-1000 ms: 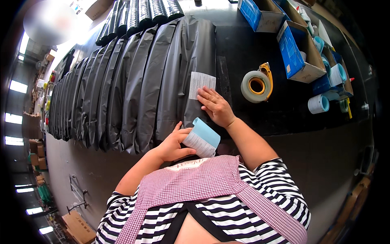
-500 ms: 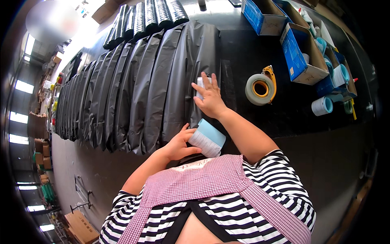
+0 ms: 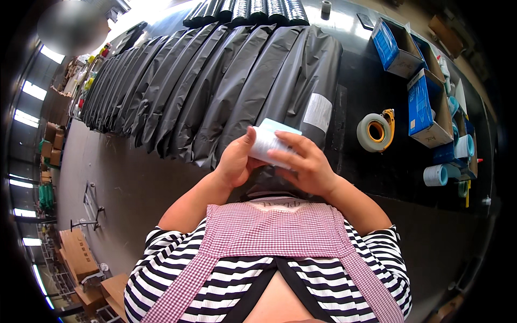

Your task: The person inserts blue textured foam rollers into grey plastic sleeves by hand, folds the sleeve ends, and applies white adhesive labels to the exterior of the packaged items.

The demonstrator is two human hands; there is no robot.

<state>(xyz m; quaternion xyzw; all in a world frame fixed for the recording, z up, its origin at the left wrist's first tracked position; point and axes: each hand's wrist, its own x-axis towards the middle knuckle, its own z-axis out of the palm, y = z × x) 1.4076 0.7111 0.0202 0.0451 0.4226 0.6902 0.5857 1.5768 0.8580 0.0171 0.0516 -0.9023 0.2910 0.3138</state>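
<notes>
left hand (image 3: pixel 232 161) + right hand (image 3: pixel 304 164): both closed round label roll (image 3: pixel 267 141), held above desk (image 3: pixel 371 172) near labelled grey bag (image 3: pixel 309 81) | risk: label may peel crooked or stick to fingers

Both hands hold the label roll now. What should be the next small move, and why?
Probably peel one label off the label roll, which the left hand and the right hand hold together. The nearest grey bag already carries a white label, while the overlapping bags beside it show none.
</notes>
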